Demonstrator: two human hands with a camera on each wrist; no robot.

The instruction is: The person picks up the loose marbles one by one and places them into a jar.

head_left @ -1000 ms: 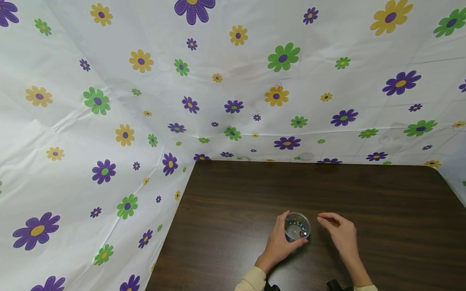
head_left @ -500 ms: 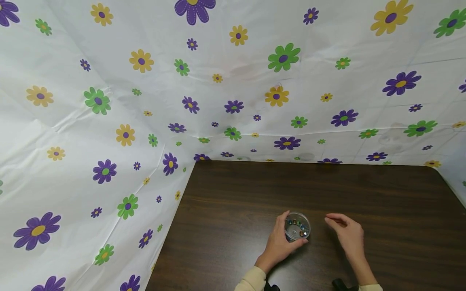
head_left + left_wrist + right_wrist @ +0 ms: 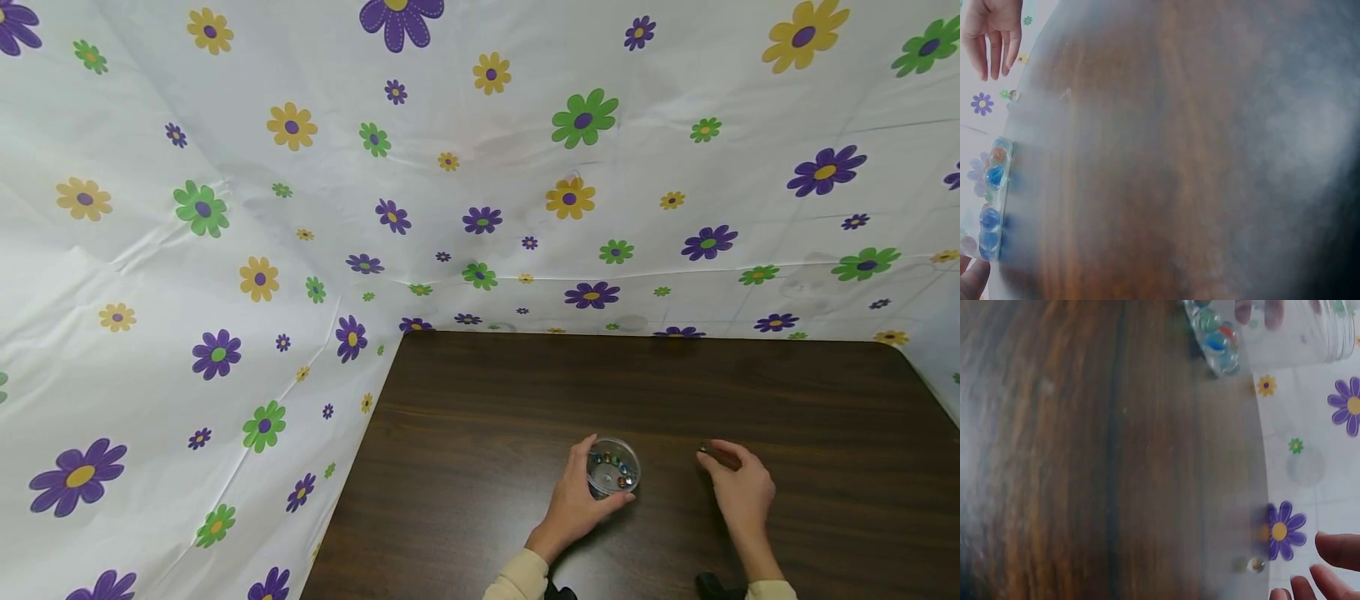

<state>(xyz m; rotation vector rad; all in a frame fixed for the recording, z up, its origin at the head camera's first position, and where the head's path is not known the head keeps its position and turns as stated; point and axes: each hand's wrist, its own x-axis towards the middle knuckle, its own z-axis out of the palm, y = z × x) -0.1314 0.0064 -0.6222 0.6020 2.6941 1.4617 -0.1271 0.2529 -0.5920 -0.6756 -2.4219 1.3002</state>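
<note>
My left hand (image 3: 572, 504) grips a clear jar (image 3: 637, 478) that stands upright on the dark table, fingers and thumb curled round its side. Several coloured glass marbles (image 3: 989, 219) lie on the jar's bottom, as the left wrist view shows. To the right of the jar, my right hand (image 3: 742, 492) hovers with thumb and fingers apart. One small marble (image 3: 1256, 565) rests on the table just off those fingertips, with a gap between in both wrist views. Nothing shows within the right hand's fingers.
A dark wood-grain table (image 3: 487, 400) stretches round both hands. White sheeting (image 3: 450, 108) with purple, green and yellow flowers hangs behind the table's far edge and along its left side. Dark wrist gear (image 3: 712, 586) sits by the right sleeve.
My right hand has moved to the right, away from the jar, and a single marble now shows beside its fingertips. My left hand and the jar have stayed in place.
</note>
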